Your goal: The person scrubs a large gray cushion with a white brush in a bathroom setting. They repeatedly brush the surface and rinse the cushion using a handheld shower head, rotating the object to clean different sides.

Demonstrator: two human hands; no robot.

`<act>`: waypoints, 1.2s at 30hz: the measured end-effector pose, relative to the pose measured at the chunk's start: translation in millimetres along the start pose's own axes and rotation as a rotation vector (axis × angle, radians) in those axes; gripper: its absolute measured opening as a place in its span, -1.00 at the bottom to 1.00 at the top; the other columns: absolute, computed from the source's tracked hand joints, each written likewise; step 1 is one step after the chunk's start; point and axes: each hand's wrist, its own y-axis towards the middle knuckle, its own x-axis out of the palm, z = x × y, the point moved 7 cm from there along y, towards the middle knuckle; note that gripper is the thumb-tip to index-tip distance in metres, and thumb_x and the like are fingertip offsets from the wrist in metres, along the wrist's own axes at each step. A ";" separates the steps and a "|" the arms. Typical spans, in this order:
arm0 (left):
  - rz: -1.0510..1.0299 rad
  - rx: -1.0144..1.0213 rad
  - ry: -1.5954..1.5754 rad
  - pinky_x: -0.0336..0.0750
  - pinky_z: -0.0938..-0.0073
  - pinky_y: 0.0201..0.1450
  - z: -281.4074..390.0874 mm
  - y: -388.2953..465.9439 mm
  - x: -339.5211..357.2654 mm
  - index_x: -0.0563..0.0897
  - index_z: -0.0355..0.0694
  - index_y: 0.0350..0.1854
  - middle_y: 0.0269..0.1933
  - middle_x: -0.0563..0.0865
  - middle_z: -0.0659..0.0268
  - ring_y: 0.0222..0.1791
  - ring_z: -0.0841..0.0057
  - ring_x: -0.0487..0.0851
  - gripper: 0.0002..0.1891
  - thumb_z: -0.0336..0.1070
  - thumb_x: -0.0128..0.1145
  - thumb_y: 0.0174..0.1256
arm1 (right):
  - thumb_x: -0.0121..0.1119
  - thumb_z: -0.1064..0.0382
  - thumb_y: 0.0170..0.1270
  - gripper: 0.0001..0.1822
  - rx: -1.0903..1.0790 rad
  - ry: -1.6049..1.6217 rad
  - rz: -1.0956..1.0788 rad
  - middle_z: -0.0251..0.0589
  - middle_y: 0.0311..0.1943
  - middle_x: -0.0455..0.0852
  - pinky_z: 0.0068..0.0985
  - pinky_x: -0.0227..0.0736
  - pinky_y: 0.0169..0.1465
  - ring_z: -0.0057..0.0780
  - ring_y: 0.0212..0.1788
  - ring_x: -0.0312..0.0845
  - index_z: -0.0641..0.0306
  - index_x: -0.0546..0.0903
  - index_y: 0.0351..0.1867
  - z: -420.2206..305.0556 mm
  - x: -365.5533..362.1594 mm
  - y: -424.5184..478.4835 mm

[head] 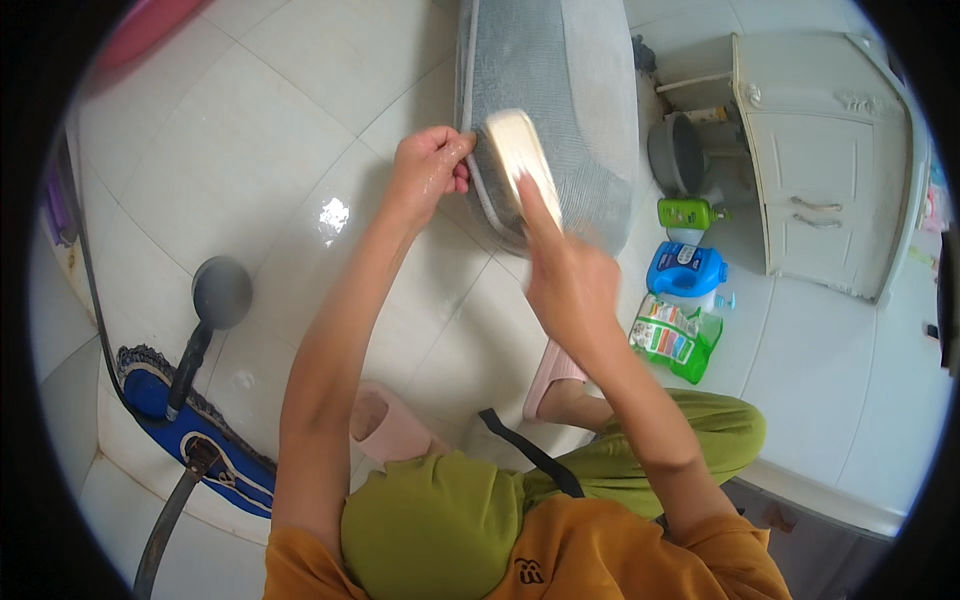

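A long grey fabric cushion [517, 67] with light piping along its edge lies before me on the tiled floor. My left hand [435, 166] is wet and pinches the piping at the cushion's left edge between thumb and fingers. In my right hand [570, 274] is a pale scrubbing brush [523, 154], its back upward, with my index finger stretched along it. The brush rests over the near left part of the cushion, and its bristles are hidden. My right hand and the brush look slightly blurred.
At the left, a shower head [222, 292] lies by a blue flat mop [161, 390]. A green pump bottle [686, 214], a blue jug [684, 268] and a green-white package [677, 337] lie at the right, near a grey basin [676, 154] and white cabinet [817, 165]. A pink tub [142, 30] stands upper left.
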 end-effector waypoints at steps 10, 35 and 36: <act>0.084 0.043 -0.001 0.32 0.70 -0.54 12.0 9.8 0.5 0.52 -0.17 -0.56 -0.58 0.51 0.48 -0.61 0.74 0.40 -0.71 -0.19 0.20 0.34 | 0.12 0.40 0.08 -0.25 -0.151 -0.108 0.187 -0.08 -0.66 0.58 -0.19 0.38 -0.54 -0.07 -0.63 0.52 -0.09 0.30 0.40 52.6 -25.7 108.8; 0.065 0.104 -0.079 0.28 0.68 -0.55 15.0 13.1 -6.8 0.52 -0.14 -0.55 -0.58 0.48 0.50 -0.62 0.76 0.37 -0.71 -0.18 0.18 0.36 | 0.13 0.43 0.02 -0.21 -0.272 -0.207 -0.047 -0.07 -0.67 0.60 -0.22 0.41 -0.55 -0.13 -0.63 0.57 0.08 0.25 0.40 -0.1 -4.0 117.2; 0.073 0.095 -0.081 0.28 0.68 -0.55 15.4 12.7 -6.8 0.51 -0.14 -0.55 -0.58 0.48 0.50 -0.62 0.76 0.37 -0.71 -0.19 0.18 0.36 | 0.13 0.42 0.03 -0.24 -0.285 -0.186 0.059 -0.08 -0.68 0.59 -0.22 0.41 -0.54 -0.12 -0.61 0.57 0.10 0.26 0.38 -7.6 -2.8 136.8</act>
